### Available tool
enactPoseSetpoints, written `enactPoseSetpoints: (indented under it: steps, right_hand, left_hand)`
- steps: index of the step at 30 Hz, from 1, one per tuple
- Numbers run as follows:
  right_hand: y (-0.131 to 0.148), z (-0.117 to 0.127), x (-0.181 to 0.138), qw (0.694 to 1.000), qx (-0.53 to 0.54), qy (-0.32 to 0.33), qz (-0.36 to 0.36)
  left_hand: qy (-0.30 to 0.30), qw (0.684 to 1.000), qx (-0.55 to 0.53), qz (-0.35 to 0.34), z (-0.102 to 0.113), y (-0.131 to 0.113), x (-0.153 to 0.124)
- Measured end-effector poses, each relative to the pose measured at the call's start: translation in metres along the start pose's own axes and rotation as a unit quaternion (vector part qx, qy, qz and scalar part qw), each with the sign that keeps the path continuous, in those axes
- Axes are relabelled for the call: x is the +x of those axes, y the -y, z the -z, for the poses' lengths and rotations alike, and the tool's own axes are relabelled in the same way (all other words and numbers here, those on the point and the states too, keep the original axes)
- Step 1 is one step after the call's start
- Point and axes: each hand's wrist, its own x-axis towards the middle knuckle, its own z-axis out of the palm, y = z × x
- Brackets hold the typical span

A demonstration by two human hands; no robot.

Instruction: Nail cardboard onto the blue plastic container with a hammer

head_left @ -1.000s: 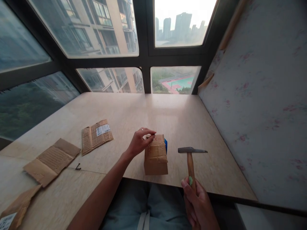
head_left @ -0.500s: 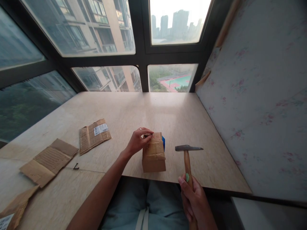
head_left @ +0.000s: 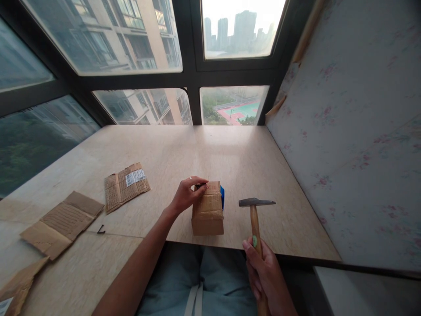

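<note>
A small brown cardboard box [head_left: 208, 210] stands on the stone sill close to its front edge, with something blue [head_left: 222, 197] sticking out along its right side. At the box's top far-left part, my left hand [head_left: 190, 192] has its thumb and fingers pinched together; a small dark thing shows between them, too small to name. My right hand [head_left: 263, 267] is wrapped round the wooden handle of a hammer [head_left: 256, 202]. The hammer is held up to the right of the box, its metal head apart from it.
Flattened cardboard pieces [head_left: 64, 224] lie on the left of the sill [head_left: 164, 145], one with a white label [head_left: 135, 177]. Near them is a small bent dark metal piece [head_left: 101, 229]. Windows border the back, and a flower-patterned wall [head_left: 355, 131] rises on the right.
The whole view has shifted slightly, so things appear a little further left. Both hands keep their places relative to the box, and the hammer remains raised.
</note>
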Motion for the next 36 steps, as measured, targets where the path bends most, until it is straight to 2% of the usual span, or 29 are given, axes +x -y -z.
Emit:
enactPoseSetpoints:
  steps: [9, 16, 26, 36]
  right_hand:
    - [0.004, -0.003, -0.001, 1.000, -0.007, 0.015, -0.002]
    - [0.022, -0.009, -0.002, 0.999, -0.036, 0.022, 0.020]
    - [0.054, -0.024, 0.011, 0.986, -0.122, 0.097, 0.058]
    - [0.071, -0.039, 0.024, 0.963, -0.207, 0.159, 0.071]
  left_hand:
    - [0.015, 1.000, -0.005, -0.009, 0.002, -0.001, -0.002]
    - [0.021, 0.999, -0.012, -0.022, 0.000, 0.004, -0.003]
    - [0.000, 0.999, -0.035, -0.018, -0.004, 0.011, -0.004]
    - [-0.005, 0.995, -0.086, -0.040, -0.009, 0.025, -0.006]
